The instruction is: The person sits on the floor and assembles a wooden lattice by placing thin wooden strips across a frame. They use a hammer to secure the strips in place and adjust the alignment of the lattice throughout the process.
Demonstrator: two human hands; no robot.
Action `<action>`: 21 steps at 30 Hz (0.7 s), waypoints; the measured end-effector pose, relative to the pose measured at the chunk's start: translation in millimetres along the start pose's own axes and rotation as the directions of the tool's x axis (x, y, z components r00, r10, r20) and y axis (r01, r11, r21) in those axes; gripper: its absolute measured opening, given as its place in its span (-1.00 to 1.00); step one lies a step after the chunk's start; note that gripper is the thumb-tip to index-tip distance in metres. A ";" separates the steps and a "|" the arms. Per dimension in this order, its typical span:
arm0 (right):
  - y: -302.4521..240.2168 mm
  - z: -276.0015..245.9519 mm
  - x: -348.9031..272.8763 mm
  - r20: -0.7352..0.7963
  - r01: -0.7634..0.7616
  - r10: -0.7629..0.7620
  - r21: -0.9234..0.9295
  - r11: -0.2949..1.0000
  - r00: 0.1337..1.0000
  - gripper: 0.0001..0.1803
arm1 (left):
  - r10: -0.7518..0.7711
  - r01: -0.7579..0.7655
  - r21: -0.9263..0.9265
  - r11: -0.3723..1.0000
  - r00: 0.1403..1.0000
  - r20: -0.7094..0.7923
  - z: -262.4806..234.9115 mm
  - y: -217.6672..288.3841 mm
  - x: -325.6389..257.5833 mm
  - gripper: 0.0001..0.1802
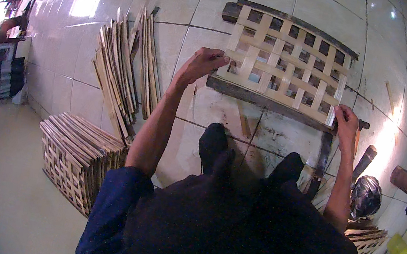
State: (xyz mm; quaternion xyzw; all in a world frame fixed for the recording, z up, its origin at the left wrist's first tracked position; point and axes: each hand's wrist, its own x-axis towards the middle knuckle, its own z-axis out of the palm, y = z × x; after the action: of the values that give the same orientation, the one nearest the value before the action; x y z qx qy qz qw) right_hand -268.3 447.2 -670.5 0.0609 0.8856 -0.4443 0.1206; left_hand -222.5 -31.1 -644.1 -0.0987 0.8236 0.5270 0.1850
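A woven lattice panel [292,69] of pale flat strips, looking like split bamboo, lies over a dark wooden frame [268,101] on the tiles ahead of me. My left hand [203,66] pinches the panel's left edge, thumb and fingertips closed at the end of a crosswise strip. At the right edge, lower down, my right hand [347,122] has its fingers closed on the panel's border near a strip end. Square gaps in the weave show the floor and dark wood beneath. Both forearms reach forward on either side of my feet.
Loose bamboo strips [119,66] lie fanned out to the left. Below them stands a stack of finished-looking lattice panels [78,159]. On the right are a dark-handled tool [364,162], a black plastic bundle [366,196], a brown block [404,180] and a yellow object [397,249].
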 end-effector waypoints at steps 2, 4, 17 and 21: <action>0.8 -5.1 -1.2 0.003 0.000 0.000 0.000 1.000 1.000 -0.66 | 0.016 -0.016 0.026 1.000 1.000 -0.009 -1.1 1.7 -0.1 -0.64; -2.7 -3.2 -0.6 -0.005 0.047 -0.047 -0.086 0.995 0.999 -0.67 | 0.067 -0.066 0.017 0.998 0.998 -0.011 0.2 -4.0 4.4 -0.67; -17.5 -3.3 2.3 0.056 -0.048 0.048 0.001 0.999 0.997 -0.64 | -0.034 0.035 -0.042 0.998 0.999 0.023 0.8 -10.9 7.8 -0.63; -14.2 -2.3 0.3 0.028 -0.029 0.029 0.001 1.000 0.999 -0.63 | -0.106 0.105 0.020 0.994 0.993 0.059 -0.3 -4.9 9.7 -0.64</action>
State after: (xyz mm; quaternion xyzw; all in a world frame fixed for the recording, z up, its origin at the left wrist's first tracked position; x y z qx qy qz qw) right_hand -272.0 440.5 -658.3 0.0679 0.8825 -0.4440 0.1394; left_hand -229.6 -33.2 -652.1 -0.1247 0.8158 0.5121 0.2381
